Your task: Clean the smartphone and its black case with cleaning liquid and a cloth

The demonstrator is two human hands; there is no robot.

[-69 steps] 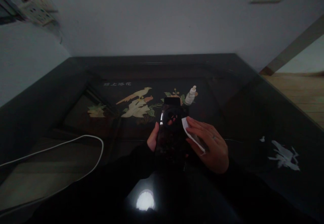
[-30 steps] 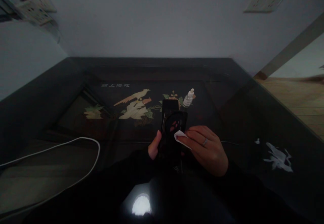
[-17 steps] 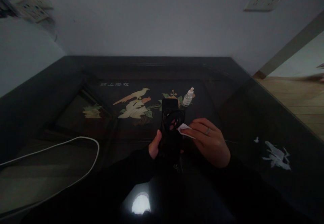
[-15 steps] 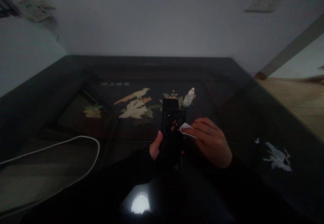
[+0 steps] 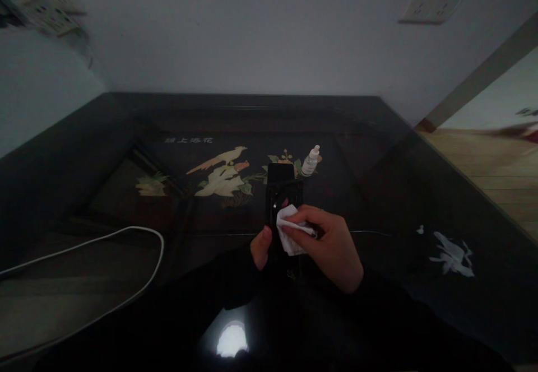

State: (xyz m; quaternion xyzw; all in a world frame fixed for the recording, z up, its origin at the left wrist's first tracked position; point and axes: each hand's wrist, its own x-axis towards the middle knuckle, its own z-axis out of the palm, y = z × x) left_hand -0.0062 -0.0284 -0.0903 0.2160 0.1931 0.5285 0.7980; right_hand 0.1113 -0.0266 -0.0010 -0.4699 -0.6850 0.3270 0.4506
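Here a dark phone (image 5: 281,193) is held upright above the near edge of the desk (image 5: 378,193), and a white wipe (image 5: 289,232) is pressed against its face. The wiping is best done with light, even pressure, with the phone gripped firmly from the other side so that it is not twisted out of the fingers, and with the folded wipe kept flat rather than bunched.

The left hand (image 5: 261,246) is closed around the phone's lower left edge, only the thumb and part of the palm being seen; the fingers behind are hidden. The right hand (image 5: 330,243) is curled, knuckles up, with the wipe pinched between thumb and fingertips and laid on the phone's lower half. Both sleeves are dark and are lost in shadow.

Farther back, a small white dropper bottle (image 5: 311,161) is stood on the desk just beyond the phone and to its right, apart from it. A white cable (image 5: 126,232) is looped over the desk well to the left. White scraps (image 5: 451,254) are seen on the desk far to the right.
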